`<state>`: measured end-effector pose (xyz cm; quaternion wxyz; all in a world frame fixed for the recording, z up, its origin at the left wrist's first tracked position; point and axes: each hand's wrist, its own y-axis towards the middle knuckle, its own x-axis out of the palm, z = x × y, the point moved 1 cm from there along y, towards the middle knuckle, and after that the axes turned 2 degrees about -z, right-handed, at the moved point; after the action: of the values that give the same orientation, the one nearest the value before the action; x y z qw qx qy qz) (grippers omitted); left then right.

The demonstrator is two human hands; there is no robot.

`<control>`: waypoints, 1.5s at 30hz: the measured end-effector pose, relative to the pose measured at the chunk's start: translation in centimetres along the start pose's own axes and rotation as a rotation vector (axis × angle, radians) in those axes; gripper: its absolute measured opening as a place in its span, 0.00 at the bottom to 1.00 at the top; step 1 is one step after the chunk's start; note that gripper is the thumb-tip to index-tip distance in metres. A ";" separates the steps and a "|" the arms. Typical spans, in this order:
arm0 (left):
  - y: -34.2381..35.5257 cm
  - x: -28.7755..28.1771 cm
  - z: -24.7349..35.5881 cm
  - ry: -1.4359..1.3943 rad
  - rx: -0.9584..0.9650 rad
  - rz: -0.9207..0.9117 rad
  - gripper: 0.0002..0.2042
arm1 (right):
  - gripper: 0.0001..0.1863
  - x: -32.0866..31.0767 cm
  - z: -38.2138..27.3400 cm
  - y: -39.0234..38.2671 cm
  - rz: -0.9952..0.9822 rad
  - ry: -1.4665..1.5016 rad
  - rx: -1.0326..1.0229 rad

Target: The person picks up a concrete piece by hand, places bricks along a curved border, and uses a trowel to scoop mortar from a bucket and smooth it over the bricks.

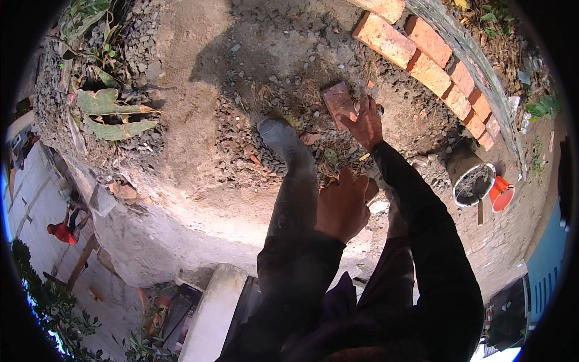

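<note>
The right hand (365,123) rested splayed against the reddish brick (337,104), its grip unclear, while the left hand (342,206) was curled, its contents impossible to tell. The brick lay on gravelly ground (283,63), seemingly heavy, stiff and rough rather than slippery, its edges chippable, best held across its long sides

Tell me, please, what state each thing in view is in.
Loose brick, touched by the right hand.
Left hand, fingers curled; whether it holds anything is unclear.
Laid bricks, set side by side in rows.
Grey bucket, open, grey material inside.
Red container, open.
Broad green leaves, partly browned.
</note>
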<state>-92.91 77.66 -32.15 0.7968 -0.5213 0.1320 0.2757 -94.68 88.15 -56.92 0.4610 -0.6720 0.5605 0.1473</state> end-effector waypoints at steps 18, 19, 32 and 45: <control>-0.9 1.8 -0.6 -0.004 0.046 -0.156 0.11 | 0.36 -9.3 -22.0 17.4 0.471 -0.429 -0.698; -0.9 1.7 -0.3 -0.015 0.060 -0.175 0.11 | 0.38 -9.4 -22.3 18.4 0.508 -0.476 -0.689; -0.6 0.7 -0.5 -0.108 0.081 -0.125 0.10 | 0.30 -7.0 -14.3 18.3 0.448 -0.526 -0.627; -0.5 0.5 0.0 -0.041 0.106 -0.157 0.11 | 0.26 -11.2 -13.9 18.7 0.262 -0.343 -0.695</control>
<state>-92.22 77.66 -32.07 0.8450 -0.4812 0.0891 0.2157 -119.39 85.15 -50.06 0.2704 -0.6764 0.4732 0.4953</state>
